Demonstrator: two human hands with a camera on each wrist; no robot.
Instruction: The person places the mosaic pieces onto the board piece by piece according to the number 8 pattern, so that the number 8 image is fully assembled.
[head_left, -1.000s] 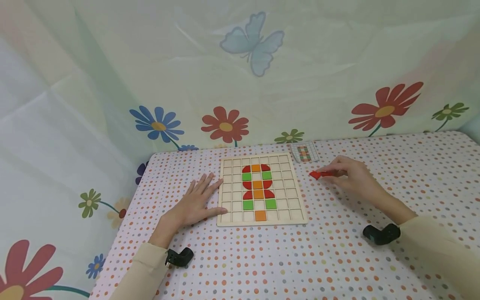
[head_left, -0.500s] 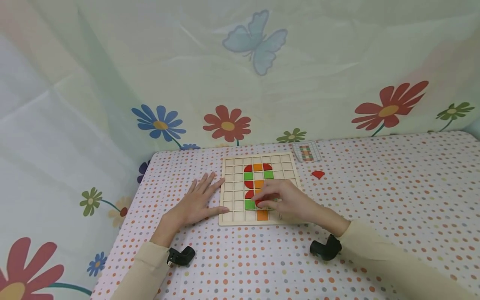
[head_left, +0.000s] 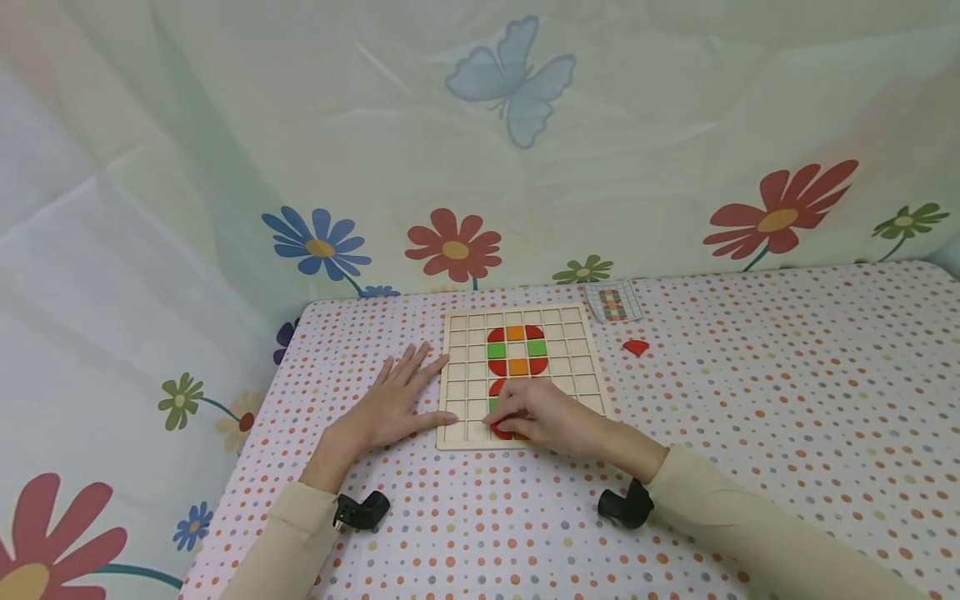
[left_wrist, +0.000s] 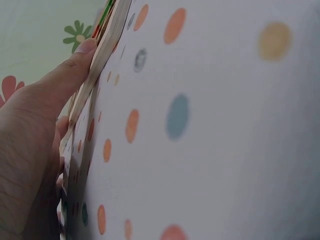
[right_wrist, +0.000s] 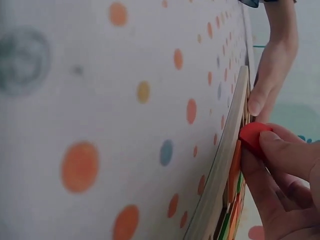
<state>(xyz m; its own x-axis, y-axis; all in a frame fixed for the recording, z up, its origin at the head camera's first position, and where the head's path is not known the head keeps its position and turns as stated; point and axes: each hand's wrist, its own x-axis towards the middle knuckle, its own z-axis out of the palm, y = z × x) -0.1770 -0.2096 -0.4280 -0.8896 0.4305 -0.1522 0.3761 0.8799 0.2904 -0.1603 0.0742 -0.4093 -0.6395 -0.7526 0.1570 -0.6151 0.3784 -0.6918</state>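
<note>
A wooden grid board [head_left: 581, 343] lies on the table with red, orange and green tiles in its middle columns. My right hand [head_left: 555, 415] is over the board's lower part. Between its thumb and fingers it pinches a red rounded tile [right_wrist: 253, 137], tilted at the bottom row beside an orange tile [right_wrist: 233, 172]. The hand hides some of the lower tiles. My left hand [head_left: 392, 408] lies spread on the cloth, its thumb and a fingertip touching the board's left edge. A loose red quarter-circle tile [head_left: 636, 347] lies right of the board.
A small card [head_left: 613, 302] printed with a coloured grid pattern lies behind the board's right corner. The table has a dotted cloth [head_left: 750, 375]. A flowered curtain [head_left: 637, 167] hangs close behind the table's back edge.
My right hand has moved left from the loose red tiles onto the board, then down to its bottom row with a red tile. My left hand has stayed in place.
</note>
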